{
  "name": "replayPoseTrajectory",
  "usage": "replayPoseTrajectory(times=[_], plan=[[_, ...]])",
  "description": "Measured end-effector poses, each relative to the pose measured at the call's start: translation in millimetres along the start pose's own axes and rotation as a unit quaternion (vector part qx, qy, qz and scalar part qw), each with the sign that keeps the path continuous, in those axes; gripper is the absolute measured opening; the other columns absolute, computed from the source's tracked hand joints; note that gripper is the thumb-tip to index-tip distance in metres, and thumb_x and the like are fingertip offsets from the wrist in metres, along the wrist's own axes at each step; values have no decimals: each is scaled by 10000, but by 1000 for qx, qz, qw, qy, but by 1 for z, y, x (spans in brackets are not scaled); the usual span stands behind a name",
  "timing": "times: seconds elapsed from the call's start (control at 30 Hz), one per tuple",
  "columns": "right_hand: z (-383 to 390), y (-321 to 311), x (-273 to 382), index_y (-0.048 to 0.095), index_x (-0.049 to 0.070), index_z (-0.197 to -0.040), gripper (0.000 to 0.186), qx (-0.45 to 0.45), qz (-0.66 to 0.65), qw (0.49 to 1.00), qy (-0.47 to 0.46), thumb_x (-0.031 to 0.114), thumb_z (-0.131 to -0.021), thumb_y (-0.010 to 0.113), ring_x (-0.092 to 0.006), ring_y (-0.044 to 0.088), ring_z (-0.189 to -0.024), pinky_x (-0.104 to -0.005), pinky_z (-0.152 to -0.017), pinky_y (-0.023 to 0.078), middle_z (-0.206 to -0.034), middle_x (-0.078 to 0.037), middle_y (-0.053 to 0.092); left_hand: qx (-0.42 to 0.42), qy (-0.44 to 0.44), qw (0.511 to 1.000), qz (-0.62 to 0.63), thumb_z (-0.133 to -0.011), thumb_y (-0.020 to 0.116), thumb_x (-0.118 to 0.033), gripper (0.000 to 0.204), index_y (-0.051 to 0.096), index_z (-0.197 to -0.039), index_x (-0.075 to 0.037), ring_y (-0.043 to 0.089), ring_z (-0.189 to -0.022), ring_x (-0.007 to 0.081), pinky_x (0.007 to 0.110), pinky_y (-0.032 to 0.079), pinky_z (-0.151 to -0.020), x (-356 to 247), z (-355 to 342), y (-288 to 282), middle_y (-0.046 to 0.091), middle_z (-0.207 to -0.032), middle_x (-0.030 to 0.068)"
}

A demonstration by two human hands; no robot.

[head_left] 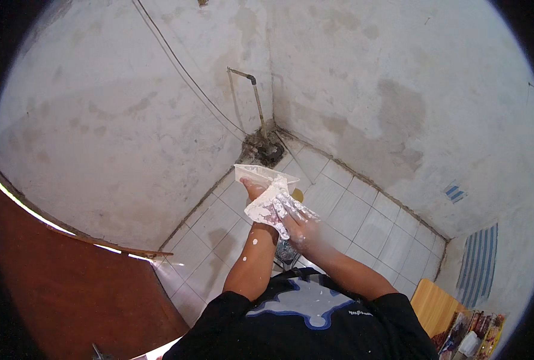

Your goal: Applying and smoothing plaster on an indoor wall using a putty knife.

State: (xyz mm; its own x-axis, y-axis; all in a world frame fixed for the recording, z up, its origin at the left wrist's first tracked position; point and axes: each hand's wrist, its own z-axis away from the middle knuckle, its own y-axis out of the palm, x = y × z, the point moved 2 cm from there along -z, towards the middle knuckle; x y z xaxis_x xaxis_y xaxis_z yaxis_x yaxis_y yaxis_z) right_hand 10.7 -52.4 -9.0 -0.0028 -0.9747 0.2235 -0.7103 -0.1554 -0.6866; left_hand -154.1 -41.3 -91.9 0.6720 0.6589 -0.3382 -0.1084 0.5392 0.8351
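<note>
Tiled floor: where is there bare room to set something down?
Bare tiles lie right of the right hand, up to the right wall, and left of the left forearm, up to the left wall. Crowded: packages by the wooden board, and the far corner with its pipe and dark debris.

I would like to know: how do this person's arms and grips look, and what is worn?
The left arm and right arm come bare from short black sleeves. White specks dot the left forearm. The right grip shows no glove, and thick white smears coat its fingers. The left grip is partly hidden.
</note>
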Motion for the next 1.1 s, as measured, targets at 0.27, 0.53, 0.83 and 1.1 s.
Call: replayPoseTrajectory(times=[0.27, 0.53, 0.83, 1.1], plan=[[9, 5, -3, 582, -13, -1087, 399, 15, -15, 1000, 15, 65, -699, 633, -345, 622, -984, -395, -829, 520, -1119, -209, 606, 34, 10, 999, 30, -914, 248, -652, 746, 342, -1389, -84, 505, -1143, 342, 477, 427, -959, -1, -2, 4, 460, -1323, 154], [5, -2, 1, 614, -12, -985, 299, 12, 1, 1000, 0, 67, -697, 610, -312, 649, -936, -377, -772, 546, -1042, -193, 640, 68, 19, 996, 62, -915, 241, -651, 738, 348, -1388, -95, 505, -1144, 339, 479, 424, -962, -5, -4, 9, 464, -1327, 143], [-28, -42, -24, 646, 8, -962, 187, -175, -107, 972, 112, 31, -777, 622, -284, 668, -698, -345, -631, 537, -874, -122, 680, 133, 31, 990, 24, -950, 329, -524, 582, 395, -1354, -110, 484, -1175, 326, 520, 408, -968, -15, 37, 33, 463, -1337, 120], [-20, -21, -70, 585, 72, -1097, 256, -114, -681, 562, 456, 48, -845, 620, -162, 634, -855, -309, -712, 544, -961, -48, 634, 278, -20, 956, 95, -958, 365, -476, 563, 397, -1359, -82, 489, -1194, 318, 482, 406, -1002, -15, 49, 32, 465, -1354, 104]])
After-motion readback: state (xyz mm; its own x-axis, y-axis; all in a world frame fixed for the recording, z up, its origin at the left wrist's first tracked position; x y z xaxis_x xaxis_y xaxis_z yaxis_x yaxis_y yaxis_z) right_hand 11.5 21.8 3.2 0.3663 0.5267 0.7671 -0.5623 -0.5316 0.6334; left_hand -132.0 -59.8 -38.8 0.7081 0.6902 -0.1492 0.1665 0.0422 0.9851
